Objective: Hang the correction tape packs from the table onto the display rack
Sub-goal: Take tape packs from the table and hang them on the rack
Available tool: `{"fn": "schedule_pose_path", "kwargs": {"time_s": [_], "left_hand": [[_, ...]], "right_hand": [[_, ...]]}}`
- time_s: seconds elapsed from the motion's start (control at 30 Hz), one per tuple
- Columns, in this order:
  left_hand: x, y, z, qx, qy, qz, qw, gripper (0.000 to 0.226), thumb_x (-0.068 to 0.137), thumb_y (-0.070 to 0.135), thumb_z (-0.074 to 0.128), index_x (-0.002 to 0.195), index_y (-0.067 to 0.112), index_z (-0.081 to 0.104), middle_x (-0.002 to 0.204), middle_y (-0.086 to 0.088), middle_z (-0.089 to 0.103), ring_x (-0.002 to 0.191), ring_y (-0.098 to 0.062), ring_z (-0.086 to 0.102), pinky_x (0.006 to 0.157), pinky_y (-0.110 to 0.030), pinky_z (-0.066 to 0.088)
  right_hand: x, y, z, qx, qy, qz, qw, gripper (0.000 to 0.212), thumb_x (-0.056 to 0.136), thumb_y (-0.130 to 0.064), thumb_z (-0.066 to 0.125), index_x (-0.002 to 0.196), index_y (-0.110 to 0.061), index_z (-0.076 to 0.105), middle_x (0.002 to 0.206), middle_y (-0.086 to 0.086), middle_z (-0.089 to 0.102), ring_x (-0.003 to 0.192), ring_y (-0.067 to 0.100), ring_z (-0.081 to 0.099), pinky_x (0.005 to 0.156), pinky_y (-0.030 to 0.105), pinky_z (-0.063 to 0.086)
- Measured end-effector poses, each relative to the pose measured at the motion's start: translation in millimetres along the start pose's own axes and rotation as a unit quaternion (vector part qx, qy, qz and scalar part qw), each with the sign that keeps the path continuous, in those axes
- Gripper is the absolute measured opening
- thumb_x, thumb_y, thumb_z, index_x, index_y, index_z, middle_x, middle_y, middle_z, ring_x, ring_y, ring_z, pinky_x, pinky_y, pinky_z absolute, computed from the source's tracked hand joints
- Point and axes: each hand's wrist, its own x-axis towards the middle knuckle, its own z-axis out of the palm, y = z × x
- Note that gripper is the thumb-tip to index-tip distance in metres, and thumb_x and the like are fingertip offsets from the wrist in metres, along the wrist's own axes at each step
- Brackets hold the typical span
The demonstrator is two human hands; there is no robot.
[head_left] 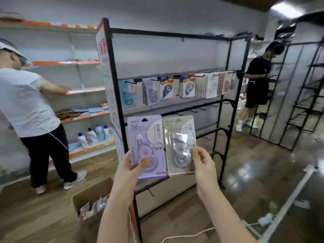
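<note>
My left hand (132,170) grips a purple correction tape pack (146,137) by its lower part, thumb on the front. My right hand (203,163) pinches a beige correction tape pack (178,135) at its lower right edge. Both packs stand upright side by side in front of the black display rack (115,85). On the rack's upper hook row hang several packs: a blue pack (128,95), purple packs (150,92), dark ones (166,90) and pale ones (212,86). The hook rows below (192,110) are bare.
A cardboard box (91,200) with more packs sits on the wooden floor at lower left. A person in a white shirt (26,102) works at store shelves to the left. Another person in black (256,85) stands at back right by empty black racks (306,95). A cord (184,235) lies on the floor.
</note>
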Motion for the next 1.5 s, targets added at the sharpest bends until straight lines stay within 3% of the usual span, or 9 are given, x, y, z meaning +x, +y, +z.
{"fn": "schedule_pose_path", "kwargs": {"time_s": [0.13, 0.37, 0.53, 0.77, 0.87, 0.97, 1.13, 1.33, 1.5], "left_hand": [[59.6, -11.3, 29.3, -0.012, -0.039, -0.004, 0.999, 0.031, 0.083, 0.011, 0.068, 0.112, 0.024, 0.063, 0.099, 0.007, 0.074, 0.091, -0.009, 0.07, 0.074, -0.019, 0.053], [135.7, -34.4, 90.1, -0.017, -0.106, -0.018, 0.994, 0.035, 0.081, 0.01, 0.071, 0.113, 0.02, 0.062, 0.102, 0.001, 0.074, 0.092, -0.015, 0.071, 0.073, -0.02, 0.052], [174.8, -54.9, 140.6, -0.025, -0.111, -0.034, 0.993, 0.038, 0.076, 0.01, 0.077, 0.11, 0.021, 0.063, 0.1, -0.002, 0.075, 0.092, -0.019, 0.071, 0.079, -0.03, 0.051], [226.1, -76.1, 211.8, -0.017, -0.051, -0.019, 0.998, 0.039, 0.074, 0.019, 0.08, 0.109, 0.026, 0.063, 0.1, 0.001, 0.075, 0.093, -0.019, 0.071, 0.084, -0.037, 0.051], [241.9, -75.6, 232.1, -0.023, -0.003, -0.006, 1.0, 0.03, 0.081, 0.011, 0.07, 0.105, 0.026, 0.063, 0.096, 0.002, 0.075, 0.088, -0.015, 0.072, 0.077, -0.029, 0.053], [251.8, -69.0, 237.5, -0.031, 0.044, 0.019, 0.998, 0.036, 0.072, 0.011, 0.07, 0.106, 0.021, 0.063, 0.092, 0.002, 0.076, 0.08, -0.008, 0.071, 0.062, -0.014, 0.052], [265.5, -53.9, 215.3, 0.008, 0.112, 0.057, 0.992, 0.044, 0.07, 0.019, 0.07, 0.113, 0.018, 0.061, 0.101, 0.0, 0.074, 0.093, -0.013, 0.07, 0.07, -0.016, 0.053], [297.6, -38.7, 179.2, 0.038, 0.191, 0.087, 0.977, 0.034, 0.084, 0.011, 0.067, 0.114, 0.023, 0.059, 0.1, 0.005, 0.074, 0.091, -0.011, 0.07, 0.071, -0.017, 0.053], [335.3, -42.5, 155.4, 0.047, 0.211, 0.086, 0.973, 0.035, 0.084, 0.015, 0.069, 0.116, 0.026, 0.059, 0.105, 0.006, 0.073, 0.096, -0.01, 0.069, 0.079, -0.023, 0.05]], "right_hand": [[58.3, 2.4, -8.2, -0.002, 0.024, -0.016, 1.0, 0.012, 0.097, -0.024, 0.053, 0.095, -0.019, 0.064, 0.089, 0.003, 0.066, 0.084, 0.014, 0.058, 0.079, 0.029, 0.045], [133.4, 7.5, -40.3, -0.006, 0.072, -0.036, 0.997, 0.011, 0.097, -0.022, 0.052, 0.096, -0.021, 0.063, 0.085, -0.01, 0.068, 0.081, 0.003, 0.061, 0.076, 0.016, 0.047], [185.2, 18.1, -75.0, -0.011, 0.087, -0.01, 0.996, 0.012, 0.097, -0.023, 0.051, 0.099, -0.021, 0.063, 0.095, -0.001, 0.069, 0.09, 0.012, 0.063, 0.085, 0.028, 0.049], [286.1, 25.9, -111.7, -0.022, 0.015, -0.014, 1.0, 0.013, 0.097, -0.023, 0.051, 0.098, -0.02, 0.063, 0.091, -0.006, 0.069, 0.087, 0.008, 0.062, 0.074, 0.017, 0.046], [325.9, 26.5, -113.5, -0.009, -0.023, -0.01, 1.0, 0.011, 0.097, -0.022, 0.052, 0.096, -0.022, 0.062, 0.089, -0.005, 0.067, 0.084, 0.007, 0.06, 0.071, 0.014, 0.046], [354.3, 27.9, -99.7, 0.02, -0.076, -0.001, 0.997, 0.011, 0.096, -0.023, 0.052, 0.094, -0.021, 0.063, 0.087, -0.007, 0.068, 0.081, 0.004, 0.061, 0.071, 0.014, 0.047], [373.2, 37.8, -58.7, 0.074, -0.156, 0.032, 0.985, 0.014, 0.096, -0.02, 0.05, 0.093, -0.018, 0.064, 0.079, -0.009, 0.071, 0.07, -0.003, 0.064, 0.064, 0.011, 0.05], [380.5, 51.6, -12.5, 0.084, -0.205, 0.078, 0.972, 0.013, 0.095, -0.022, 0.051, 0.094, -0.018, 0.064, 0.085, 0.003, 0.067, 0.078, 0.018, 0.06, 0.073, 0.029, 0.047], [391.1, 57.6, 10.6, 0.068, -0.219, 0.079, 0.97, 0.013, 0.095, -0.022, 0.052, 0.097, -0.019, 0.064, 0.094, 0.007, 0.07, 0.087, 0.021, 0.064, 0.084, 0.035, 0.05]]}}
